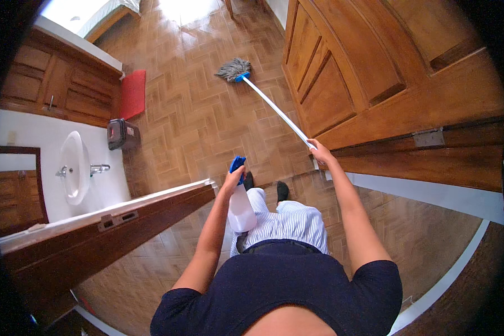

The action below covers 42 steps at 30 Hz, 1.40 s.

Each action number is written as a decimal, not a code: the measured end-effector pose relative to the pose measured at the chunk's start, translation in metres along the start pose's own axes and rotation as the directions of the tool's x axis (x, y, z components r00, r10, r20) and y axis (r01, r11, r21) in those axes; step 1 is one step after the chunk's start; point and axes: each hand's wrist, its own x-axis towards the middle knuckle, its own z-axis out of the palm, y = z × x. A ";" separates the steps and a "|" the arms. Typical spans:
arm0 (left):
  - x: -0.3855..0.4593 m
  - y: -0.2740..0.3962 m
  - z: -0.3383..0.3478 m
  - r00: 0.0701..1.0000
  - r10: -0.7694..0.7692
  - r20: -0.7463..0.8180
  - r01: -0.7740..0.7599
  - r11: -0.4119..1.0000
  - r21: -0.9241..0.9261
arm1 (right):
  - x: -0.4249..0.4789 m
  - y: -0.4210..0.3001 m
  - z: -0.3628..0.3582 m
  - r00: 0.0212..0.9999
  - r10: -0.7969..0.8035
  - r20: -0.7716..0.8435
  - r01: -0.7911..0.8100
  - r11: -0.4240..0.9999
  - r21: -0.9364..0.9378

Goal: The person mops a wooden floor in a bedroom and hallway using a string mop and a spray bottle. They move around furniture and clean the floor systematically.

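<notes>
My left hand (234, 178) is closed around the neck of a spray bottle (242, 210) with a blue trigger head and a translucent white body, which hangs in front of my left thigh. With my right hand (319, 152) I grip the upper end of a white mop handle (277, 110), close to the wooden door. The handle slants away to a blue socket and a grey string mop head (234, 69), which rests on the herringbone-patterned floor (180, 109).
An open panelled wooden door (340, 63) stands at right, a door frame (109, 222) at left. Beyond the frame are a white washbasin (76, 168), a dark lidded bin (117, 133), a red mat (133, 94) and wooden cabinet doors (63, 80). A bed corner (113, 21) shows at top left.
</notes>
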 end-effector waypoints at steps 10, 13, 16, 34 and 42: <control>-0.071 -0.069 -0.044 0.918 -0.125 -0.376 0.060 0.982 -0.179 | 0.003 0.035 0.036 0.985 -0.166 -0.047 0.163 0.984 -0.066; -0.098 -0.105 -0.077 0.906 -0.157 -0.394 0.051 0.963 -0.265 | -0.009 0.033 0.055 0.992 -0.123 -0.019 0.121 0.989 -0.085; -0.145 -0.115 -0.092 0.909 -0.222 -0.351 0.088 0.929 -0.360 | -0.032 0.010 0.072 1.000 -0.022 0.012 0.023 0.992 -0.120; -0.175 -0.199 -0.124 0.946 -0.057 -0.318 -0.008 0.980 -0.200 | -0.095 0.036 0.126 0.978 -0.085 -0.189 0.019 0.944 -0.330; -0.166 -0.187 -0.097 0.991 -0.048 0.124 0.065 0.988 -0.137 | -0.268 0.154 0.109 0.965 0.026 -0.260 -0.113 0.939 -0.324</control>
